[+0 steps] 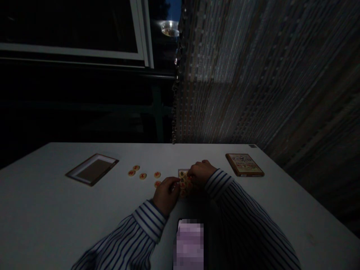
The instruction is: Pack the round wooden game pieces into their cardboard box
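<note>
A small tray [183, 170] of round Chinese chess pieces [183, 186], some marked in red and some in dark, lies between my hands. My left hand [166, 195] is at the tray's left side, its thumb and fingers curled together over the edge. Across the right part of the tray bends my right hand [201, 172], fingers closed down onto the pieces. What either hand's fingertips grip is too dark and small to make out. Several loose red-marked pieces [143, 176] lie on the white table left of the tray, one close beside my left hand.
An open, shallow box half [95, 169] lies at the left of the table [50, 202]. A printed box lid [244, 164] lies at the right. Near the front edge is a phone [189, 243] with a blurred screen. A string curtain [225, 75] hangs behind the table.
</note>
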Motion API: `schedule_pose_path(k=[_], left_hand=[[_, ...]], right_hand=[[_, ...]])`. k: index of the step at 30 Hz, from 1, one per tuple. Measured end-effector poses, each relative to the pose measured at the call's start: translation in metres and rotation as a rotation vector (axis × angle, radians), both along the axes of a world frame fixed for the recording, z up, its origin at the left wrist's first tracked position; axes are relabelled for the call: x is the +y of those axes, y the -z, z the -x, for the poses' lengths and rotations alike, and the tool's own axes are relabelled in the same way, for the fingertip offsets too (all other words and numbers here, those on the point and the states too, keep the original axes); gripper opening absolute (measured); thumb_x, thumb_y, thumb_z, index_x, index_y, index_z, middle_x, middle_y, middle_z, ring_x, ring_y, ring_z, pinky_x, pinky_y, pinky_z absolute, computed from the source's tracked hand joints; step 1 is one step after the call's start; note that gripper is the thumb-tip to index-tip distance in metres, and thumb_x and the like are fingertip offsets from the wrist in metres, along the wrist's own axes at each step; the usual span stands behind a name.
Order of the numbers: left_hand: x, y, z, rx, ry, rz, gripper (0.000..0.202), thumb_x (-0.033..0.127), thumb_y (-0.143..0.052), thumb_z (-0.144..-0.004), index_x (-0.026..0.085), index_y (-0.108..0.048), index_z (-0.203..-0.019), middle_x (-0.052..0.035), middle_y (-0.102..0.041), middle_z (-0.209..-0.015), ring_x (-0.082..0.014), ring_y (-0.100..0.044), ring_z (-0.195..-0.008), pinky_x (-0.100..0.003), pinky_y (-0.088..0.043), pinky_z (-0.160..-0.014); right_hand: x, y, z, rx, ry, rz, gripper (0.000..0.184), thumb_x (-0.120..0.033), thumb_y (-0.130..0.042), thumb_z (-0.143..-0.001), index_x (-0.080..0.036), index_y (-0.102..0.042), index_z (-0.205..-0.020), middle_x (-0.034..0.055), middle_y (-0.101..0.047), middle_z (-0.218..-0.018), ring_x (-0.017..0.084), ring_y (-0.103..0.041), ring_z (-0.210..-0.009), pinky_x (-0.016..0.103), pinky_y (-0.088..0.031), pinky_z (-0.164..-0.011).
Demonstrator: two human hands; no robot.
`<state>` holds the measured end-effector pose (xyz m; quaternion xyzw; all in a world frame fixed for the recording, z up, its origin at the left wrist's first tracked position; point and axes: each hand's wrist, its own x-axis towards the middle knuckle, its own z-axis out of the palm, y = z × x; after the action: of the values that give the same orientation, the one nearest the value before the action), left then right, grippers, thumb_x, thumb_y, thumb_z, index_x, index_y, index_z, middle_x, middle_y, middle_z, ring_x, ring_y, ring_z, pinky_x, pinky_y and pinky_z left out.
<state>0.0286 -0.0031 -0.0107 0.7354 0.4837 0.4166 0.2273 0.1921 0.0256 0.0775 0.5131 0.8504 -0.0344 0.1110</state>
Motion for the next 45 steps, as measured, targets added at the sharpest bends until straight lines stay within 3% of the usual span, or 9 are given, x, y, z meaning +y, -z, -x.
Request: schedule_pose_path(k=[39,45], left_hand=[[0.0001,-0.0005,-0.0003,0.017,0.015,-0.009,0.019,0.017,-0.047,-0.074,0.014,-0.059,-0.087,-0.0079,-0.063,-0.087,-0.0161,-0.058,-0.082,-0.031,-0.048,-0.075],[0.0001,0.0010,0.0006,0.014,0.025,-0.012,0.018,0.017,-0.046,-0.075,0.015,-0.059,-0.087,-0.0072,-0.063,-0.088,-0.0162,-0.058,-0.082,-0.032,-0.048,-0.075]], right_hand=[[0.0001,-0.0003,0.0004,-0.014,0.023,0.007,0.027,-0.027,-0.048,-0.070,-0.026,-0.062,-0.093,0.0069,-0.064,-0.094,0.023,-0.053,-0.094,0.040,-0.028,-0.081],[0.0015,0.0013,-0.0058,0.035,0.001,-0.054,0.027,-0.027,-0.046,-0.072,-0.027,-0.062,-0.093,0.0045,-0.064,-0.094,0.023,-0.053,-0.094,0.041,-0.029,-0.082]])
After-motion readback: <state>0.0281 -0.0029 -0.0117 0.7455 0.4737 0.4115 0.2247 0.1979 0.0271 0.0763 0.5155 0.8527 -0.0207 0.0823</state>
